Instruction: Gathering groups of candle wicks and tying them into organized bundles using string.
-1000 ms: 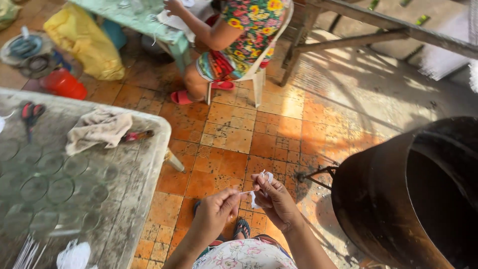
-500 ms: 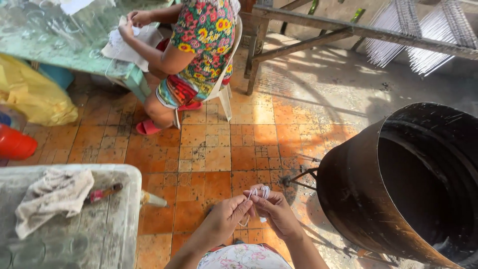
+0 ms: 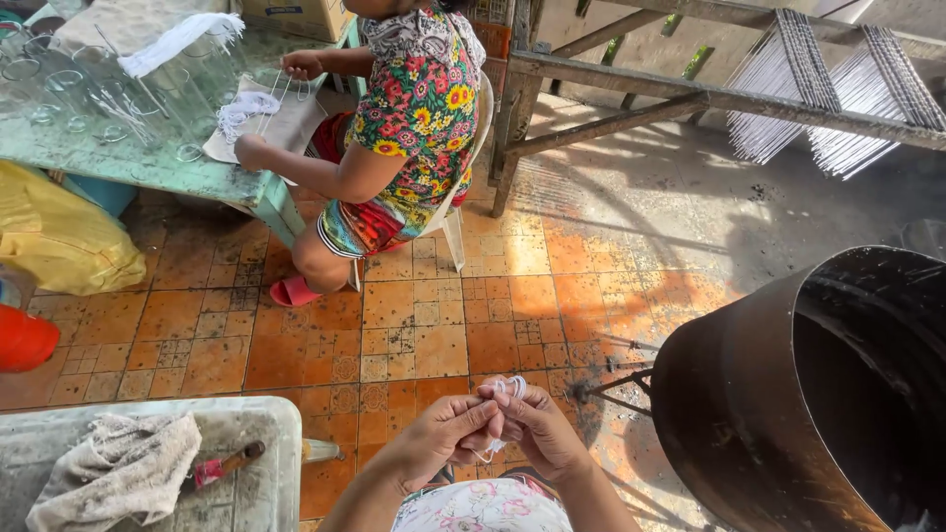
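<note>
Pinching a small loop of white string (image 3: 503, 409) between the fingertips of both hands, the person is holding it low and near, just above the orange tiled floor (image 3: 414, 335). Their left hand (image 3: 448, 433) is curling narrowly around the string's left side, and the right hand (image 3: 542, 429) is closing on its right side, the two hands touching. A large dark metal drum (image 3: 788, 394) is standing just to the right of the hands. At the near left a grey table (image 3: 256, 463) is carrying a crumpled cloth (image 3: 113, 473) and a small red-handled tool (image 3: 222, 465) beside it. Farther off, another person in a flowered dress (image 3: 409, 118) is sitting on a white chair (image 3: 463, 197) and working with white strands (image 3: 246, 106) at a green table (image 3: 148, 167) crowded with clear glasses (image 3: 108, 84). Bundles of thin white sticks (image 3: 828, 94) are hanging over a wooden frame (image 3: 631, 84) at the far right
</note>
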